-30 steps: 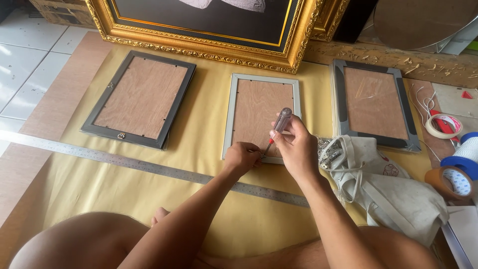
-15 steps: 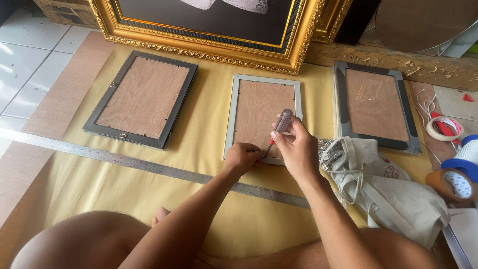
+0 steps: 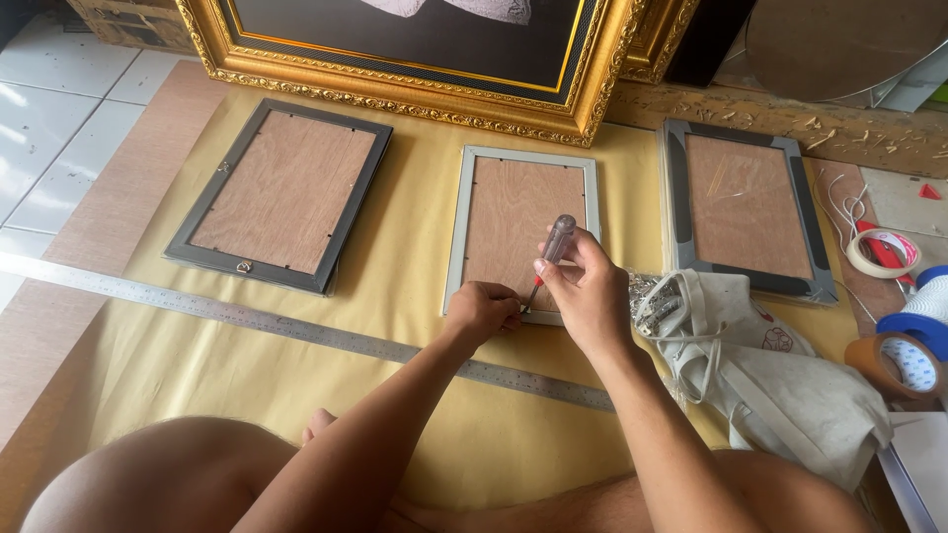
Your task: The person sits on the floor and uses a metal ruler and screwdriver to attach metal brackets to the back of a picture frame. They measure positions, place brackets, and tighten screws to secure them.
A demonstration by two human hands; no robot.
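A yellow-tan sheet covers a brown board that lies on a white tiled floor, where the person sits with bare knees at the lower edge of the view. A long steel ruler crosses the sheet from the left. Three picture frames lie face down with wooden backs up: a dark frame at the left, a silver frame in the middle and a grey frame at the right.

The right hand is closed around a screwdriver with a clear handle, its tip at the bottom edge of the silver frame. The left hand is curled, fingertips pressed on that same edge just beside the tip; whether it pinches anything small cannot be made out.

A large gold ornate frame leans at the top, cut off by the view. At the right lie a pale cloth bag and tape rolls, partly cut off. Wood shavings litter the far edge.
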